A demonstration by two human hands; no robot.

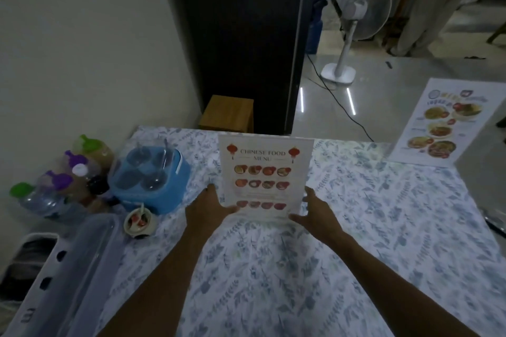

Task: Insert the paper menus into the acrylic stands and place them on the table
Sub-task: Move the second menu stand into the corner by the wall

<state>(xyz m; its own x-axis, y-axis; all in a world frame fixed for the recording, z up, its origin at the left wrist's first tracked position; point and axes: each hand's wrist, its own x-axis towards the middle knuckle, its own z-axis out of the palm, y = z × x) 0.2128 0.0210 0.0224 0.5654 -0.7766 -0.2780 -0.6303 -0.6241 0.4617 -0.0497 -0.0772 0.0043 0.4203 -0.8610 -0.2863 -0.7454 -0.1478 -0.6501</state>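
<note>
A clear acrylic stand holding a paper menu headed "Chinese Food Menu" (pixel 264 172) stands upright on the floral tablecloth (pixel 356 227) near the table's far edge. My left hand (pixel 209 208) rests against its lower left edge with the thumb across the front. My right hand (pixel 315 212) sits at its lower right corner with fingers spread, touching the base. A second stand with a colourful food menu (pixel 443 123) stands at the far right corner of the table, tilted in this wide view.
At the left are several bottles with green and purple caps (pixel 65 180), a blue condiment caddy with spoons (pixel 150 175), a small sauce bowl (pixel 139 223) and a clear plastic box (pixel 82 262). Behind the table are a dark cabinet, a wooden stool (pixel 227 112) and a white fan (pixel 353 22).
</note>
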